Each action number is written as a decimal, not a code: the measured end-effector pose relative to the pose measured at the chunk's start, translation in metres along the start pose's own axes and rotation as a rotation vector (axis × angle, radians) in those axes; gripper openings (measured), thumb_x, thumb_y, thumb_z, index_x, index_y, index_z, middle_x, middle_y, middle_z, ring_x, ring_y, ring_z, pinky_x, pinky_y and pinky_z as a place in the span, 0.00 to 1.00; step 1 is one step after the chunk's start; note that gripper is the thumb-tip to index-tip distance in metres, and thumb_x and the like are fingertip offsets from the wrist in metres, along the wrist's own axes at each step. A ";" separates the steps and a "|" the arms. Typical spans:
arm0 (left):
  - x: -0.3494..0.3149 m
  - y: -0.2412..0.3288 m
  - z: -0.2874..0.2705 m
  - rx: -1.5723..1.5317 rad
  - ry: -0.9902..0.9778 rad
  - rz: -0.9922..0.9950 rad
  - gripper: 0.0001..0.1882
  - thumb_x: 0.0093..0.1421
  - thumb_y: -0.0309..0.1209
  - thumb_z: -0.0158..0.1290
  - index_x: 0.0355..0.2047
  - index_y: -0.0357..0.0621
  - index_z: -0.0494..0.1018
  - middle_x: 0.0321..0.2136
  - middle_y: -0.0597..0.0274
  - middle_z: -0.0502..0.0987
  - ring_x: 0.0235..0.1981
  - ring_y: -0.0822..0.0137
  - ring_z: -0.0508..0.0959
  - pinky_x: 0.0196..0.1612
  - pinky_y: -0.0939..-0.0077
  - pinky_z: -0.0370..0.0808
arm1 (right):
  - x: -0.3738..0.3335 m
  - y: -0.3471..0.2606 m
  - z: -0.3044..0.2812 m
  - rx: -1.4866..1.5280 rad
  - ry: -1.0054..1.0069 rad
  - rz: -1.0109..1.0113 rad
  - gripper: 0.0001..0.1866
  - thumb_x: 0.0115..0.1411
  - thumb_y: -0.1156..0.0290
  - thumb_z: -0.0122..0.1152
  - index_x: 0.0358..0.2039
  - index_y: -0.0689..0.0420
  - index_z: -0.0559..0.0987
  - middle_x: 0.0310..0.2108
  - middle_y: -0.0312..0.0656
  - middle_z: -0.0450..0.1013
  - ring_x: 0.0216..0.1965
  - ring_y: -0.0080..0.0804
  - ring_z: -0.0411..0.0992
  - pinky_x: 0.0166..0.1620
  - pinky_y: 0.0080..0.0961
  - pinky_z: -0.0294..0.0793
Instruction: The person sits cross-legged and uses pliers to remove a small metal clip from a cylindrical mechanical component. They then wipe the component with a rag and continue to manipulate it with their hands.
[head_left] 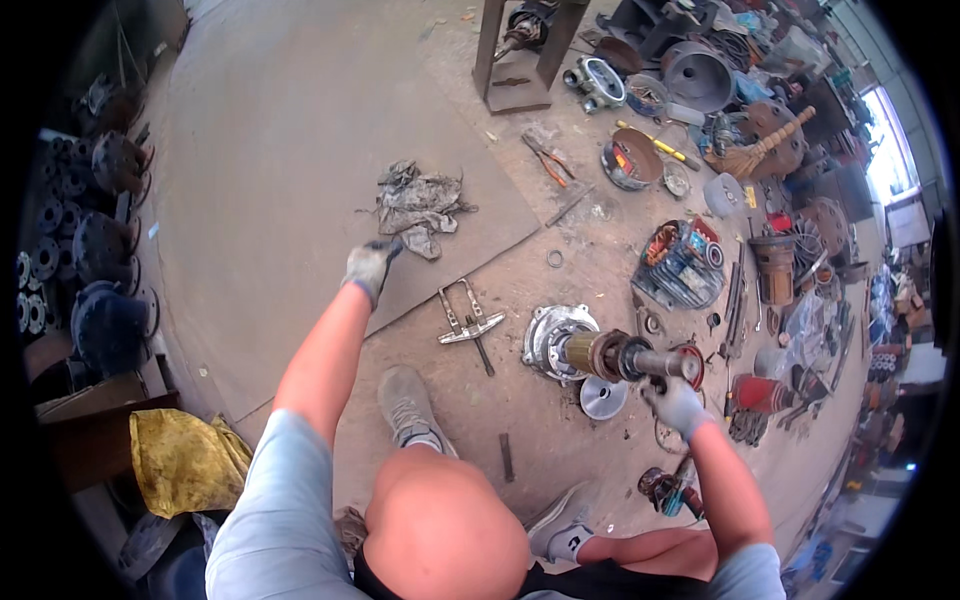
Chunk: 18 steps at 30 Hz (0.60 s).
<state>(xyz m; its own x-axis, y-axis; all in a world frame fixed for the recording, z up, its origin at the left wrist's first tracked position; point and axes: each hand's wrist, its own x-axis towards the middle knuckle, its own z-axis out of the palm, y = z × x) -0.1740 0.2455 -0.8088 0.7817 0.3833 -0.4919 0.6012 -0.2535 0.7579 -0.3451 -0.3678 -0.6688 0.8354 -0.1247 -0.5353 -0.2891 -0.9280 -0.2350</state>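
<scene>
My left hand [369, 271], in a pale glove with dark fingertips, reaches over the floor with fingers stretched toward a crumpled grey rag [415, 205]. Whether the fingertips touch its near edge I cannot make out. At the right, my gloved right hand [679, 407] is closed around the upper end of a motor rotor [598, 354], just below its shaft tip. The rotor's other end sits in a silver end-cover [545, 343]. Close by lie a round metal disc [604, 398] and, nearer my left hand, a gear puller [470, 326].
A motor housing [682, 262] stands beyond the rotor. Pliers [548, 160], a round pan [631, 160] and a straw broom [765, 145] lie farther off. A power tool [672, 492] rests near my right foot. Flanged parts [105, 245] line the left side; a yellow sack [188, 462] is nearer.
</scene>
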 end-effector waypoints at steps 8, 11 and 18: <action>0.148 -0.025 0.050 0.800 0.015 0.253 0.30 0.66 0.61 0.53 0.46 0.47 0.85 0.47 0.48 0.84 0.53 0.47 0.82 0.56 0.55 0.77 | -0.157 -0.131 -0.072 0.121 -0.112 -0.205 0.21 0.58 0.69 0.72 0.52 0.59 0.83 0.39 0.47 0.80 0.39 0.44 0.80 0.44 0.36 0.80; 0.107 -0.010 0.052 0.522 0.045 0.159 0.26 0.66 0.54 0.57 0.49 0.45 0.84 0.49 0.47 0.83 0.54 0.46 0.81 0.57 0.57 0.77 | -0.179 -0.163 -0.071 0.201 -0.031 -0.155 0.18 0.59 0.72 0.72 0.50 0.61 0.83 0.38 0.46 0.81 0.35 0.41 0.81 0.41 0.33 0.80; -0.144 0.168 -0.069 -0.112 -0.294 0.577 0.13 0.64 0.35 0.62 0.40 0.37 0.84 0.36 0.60 0.87 0.38 0.67 0.83 0.45 0.71 0.79 | -0.236 -0.186 -0.051 0.484 0.178 -0.408 0.21 0.59 0.68 0.74 0.52 0.60 0.83 0.41 0.48 0.82 0.42 0.37 0.82 0.46 0.31 0.81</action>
<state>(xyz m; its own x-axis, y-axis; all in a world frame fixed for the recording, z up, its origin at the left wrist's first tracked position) -0.1964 0.2089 -0.5810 0.9957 -0.0495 -0.0779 0.0635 -0.2453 0.9674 -0.4644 -0.1839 -0.4571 0.9750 0.1089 -0.1936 -0.0759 -0.6559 -0.7511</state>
